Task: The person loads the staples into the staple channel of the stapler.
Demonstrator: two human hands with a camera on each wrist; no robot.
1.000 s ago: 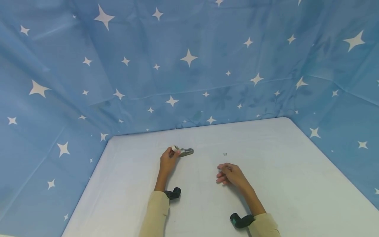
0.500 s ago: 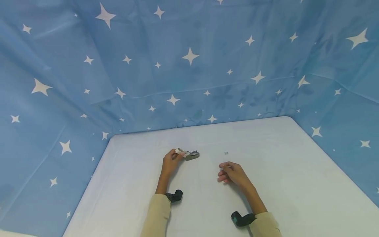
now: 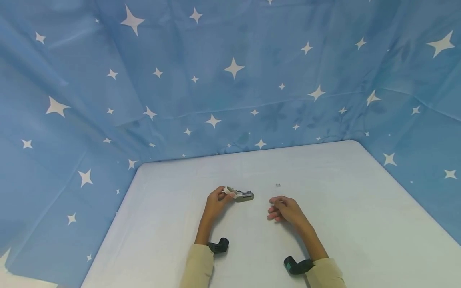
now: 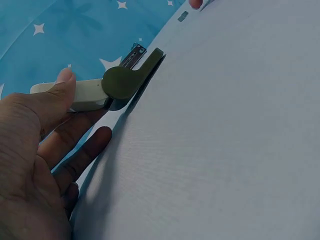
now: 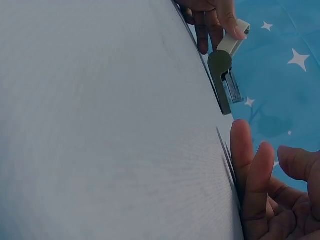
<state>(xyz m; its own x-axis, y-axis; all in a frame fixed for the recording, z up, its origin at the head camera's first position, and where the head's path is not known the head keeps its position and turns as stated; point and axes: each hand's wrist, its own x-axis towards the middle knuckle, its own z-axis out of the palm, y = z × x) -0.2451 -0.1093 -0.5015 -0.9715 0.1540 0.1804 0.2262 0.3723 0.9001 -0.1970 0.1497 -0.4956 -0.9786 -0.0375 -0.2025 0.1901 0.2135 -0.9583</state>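
Observation:
My left hand (image 3: 217,204) pinches the white top cover of a small stapler (image 4: 122,82) between thumb and fingers. The stapler is hinged wide apart: its olive base (image 5: 218,77) points right, low over the table, and the metal magazine (image 4: 134,56) sticks out at an angle above it. Whether the base touches the table is hard to tell. My right hand (image 3: 287,210) hovers near the table to the right, fingers loosely bent and holding nothing. Just beyond its fingertips lies a tiny grey strip (image 3: 278,185), probably staples.
A white-covered table (image 3: 324,176) stretches under both hands. Blue cloth with white stars (image 3: 234,92) hangs along its back and sides. Black cameras (image 3: 219,245) sit on both wrists, below the beige sleeves.
The left hand has brought the stapler to the right and nearer to me, towards the right hand. The right hand stays almost in place; the view has shifted slightly.

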